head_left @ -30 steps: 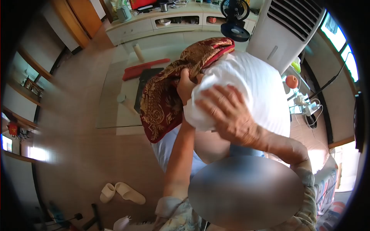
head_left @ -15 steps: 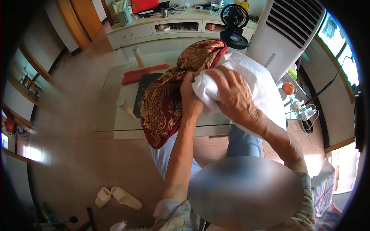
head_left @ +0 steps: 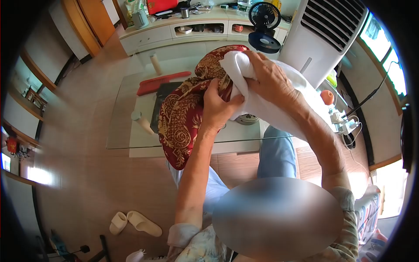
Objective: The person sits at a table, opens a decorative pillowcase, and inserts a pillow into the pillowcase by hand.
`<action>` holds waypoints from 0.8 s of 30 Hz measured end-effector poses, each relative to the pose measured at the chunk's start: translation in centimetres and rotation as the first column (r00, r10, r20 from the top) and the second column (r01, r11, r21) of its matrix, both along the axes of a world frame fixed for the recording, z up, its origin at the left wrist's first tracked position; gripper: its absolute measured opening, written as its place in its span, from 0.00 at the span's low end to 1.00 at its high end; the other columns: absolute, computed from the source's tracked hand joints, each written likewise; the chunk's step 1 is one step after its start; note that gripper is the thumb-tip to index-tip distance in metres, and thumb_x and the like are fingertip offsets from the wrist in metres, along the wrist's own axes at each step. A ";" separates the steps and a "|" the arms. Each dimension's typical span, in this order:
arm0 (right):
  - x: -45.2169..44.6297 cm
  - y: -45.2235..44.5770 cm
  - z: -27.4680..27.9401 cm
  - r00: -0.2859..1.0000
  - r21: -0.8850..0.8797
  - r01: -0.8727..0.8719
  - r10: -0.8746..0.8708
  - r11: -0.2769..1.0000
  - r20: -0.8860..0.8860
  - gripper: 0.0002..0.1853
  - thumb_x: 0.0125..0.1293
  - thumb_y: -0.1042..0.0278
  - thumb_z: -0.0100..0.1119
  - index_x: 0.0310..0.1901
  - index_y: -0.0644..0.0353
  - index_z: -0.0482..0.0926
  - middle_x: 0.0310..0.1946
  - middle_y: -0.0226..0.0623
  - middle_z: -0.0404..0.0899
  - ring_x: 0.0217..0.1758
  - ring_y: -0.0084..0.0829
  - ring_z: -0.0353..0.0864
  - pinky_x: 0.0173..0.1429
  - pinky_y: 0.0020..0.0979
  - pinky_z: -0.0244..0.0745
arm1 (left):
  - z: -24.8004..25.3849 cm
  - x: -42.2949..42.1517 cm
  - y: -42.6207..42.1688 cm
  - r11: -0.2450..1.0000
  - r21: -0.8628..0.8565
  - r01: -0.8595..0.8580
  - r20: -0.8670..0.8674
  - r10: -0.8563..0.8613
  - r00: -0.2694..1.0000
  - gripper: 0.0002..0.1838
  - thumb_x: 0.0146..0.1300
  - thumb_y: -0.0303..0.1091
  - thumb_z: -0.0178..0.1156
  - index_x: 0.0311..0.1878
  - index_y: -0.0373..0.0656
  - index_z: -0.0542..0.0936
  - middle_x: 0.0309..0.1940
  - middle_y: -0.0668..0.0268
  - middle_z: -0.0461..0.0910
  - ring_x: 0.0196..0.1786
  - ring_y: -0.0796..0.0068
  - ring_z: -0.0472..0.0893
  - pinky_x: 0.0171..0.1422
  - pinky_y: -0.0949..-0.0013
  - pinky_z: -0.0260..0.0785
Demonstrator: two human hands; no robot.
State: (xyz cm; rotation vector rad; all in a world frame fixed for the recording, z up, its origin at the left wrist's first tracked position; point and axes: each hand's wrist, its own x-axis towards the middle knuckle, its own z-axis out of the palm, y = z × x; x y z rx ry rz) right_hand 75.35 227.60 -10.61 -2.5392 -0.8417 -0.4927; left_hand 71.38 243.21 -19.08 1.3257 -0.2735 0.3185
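Observation:
A red and gold patterned cover [head_left: 181, 120] lies bunched over my lap and the glass table. White cloth [head_left: 279, 111] spreads out to its right, with a loose fold near the cover's opening. My left hand [head_left: 218, 105] is closed on the edge where the cover and the white cloth meet, thumb toward the cloth. Higher up and to the right, my right hand [head_left: 273, 81] grips the white cloth, its fingertips partly hidden in the folds. What lies inside the cover cannot be seen.
Under my arms is a glass table [head_left: 120, 126] bearing a red comb-like object [head_left: 163, 82] and a round tin [head_left: 247, 119]. A black fan [head_left: 265, 26] and a white air cooler [head_left: 321, 39] stand beyond. Slippers [head_left: 144, 224] lie on the floor; cables [head_left: 349, 124] are at right.
My right hand has moved up and away, drawing the white fold upward. The white cloth has shifted off the table's near part, uncovering the tin. My left hand has slid slightly along the cover's edge.

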 end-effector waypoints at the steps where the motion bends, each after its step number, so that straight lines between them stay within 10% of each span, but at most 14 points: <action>1: 0.4 0.1 0.0 1.000 0.000 0.001 -0.001 1.000 -0.002 0.31 0.56 0.69 0.66 0.62 0.59 0.67 0.53 0.50 0.77 0.52 0.53 0.80 0.55 0.45 0.74 | 0.1 0.0 -0.2 1.000 0.000 0.001 -0.002 -0.001 1.000 0.22 0.50 0.23 0.66 0.51 0.32 0.76 0.44 0.59 0.82 0.46 0.73 0.81 0.54 0.68 0.73; 9: 4.1 2.1 -0.9 0.990 -0.024 0.047 -0.043 0.999 0.134 0.26 0.56 0.67 0.64 0.57 0.59 0.70 0.49 0.49 0.79 0.52 0.53 0.80 0.55 0.45 0.74 | -1.9 3.0 -1.4 0.934 -0.019 -0.356 -0.234 0.342 0.910 0.19 0.52 0.23 0.67 0.48 0.30 0.78 0.37 0.60 0.83 0.38 0.73 0.82 0.46 0.70 0.74; 13: 5.0 1.8 0.0 0.994 -0.010 0.043 -0.042 0.999 0.097 0.26 0.56 0.67 0.64 0.58 0.60 0.70 0.50 0.49 0.79 0.53 0.52 0.79 0.56 0.44 0.74 | -2.5 1.6 1.0 0.961 -0.200 -0.191 -0.202 0.151 0.968 0.16 0.54 0.25 0.68 0.47 0.31 0.78 0.35 0.62 0.83 0.36 0.76 0.81 0.45 0.72 0.73; 17: 5.2 2.5 1.0 0.991 -0.014 0.088 -0.086 0.996 0.099 0.32 0.56 0.66 0.65 0.63 0.60 0.69 0.54 0.50 0.79 0.57 0.50 0.78 0.60 0.43 0.73 | -2.7 1.3 3.8 0.980 -0.191 -0.065 -0.207 0.025 0.978 0.11 0.55 0.25 0.66 0.40 0.32 0.77 0.25 0.65 0.80 0.20 0.85 0.74 0.21 0.78 0.62; 24: 6.4 2.2 0.8 0.983 0.047 0.001 -0.010 0.999 0.183 0.23 0.58 0.64 0.59 0.55 0.60 0.71 0.46 0.54 0.80 0.54 0.52 0.79 0.61 0.45 0.71 | -2.9 3.8 4.4 0.803 0.488 -0.341 0.029 0.376 0.926 0.21 0.57 0.37 0.67 0.45 0.29 0.74 0.29 0.54 0.82 0.29 0.65 0.82 0.37 0.63 0.74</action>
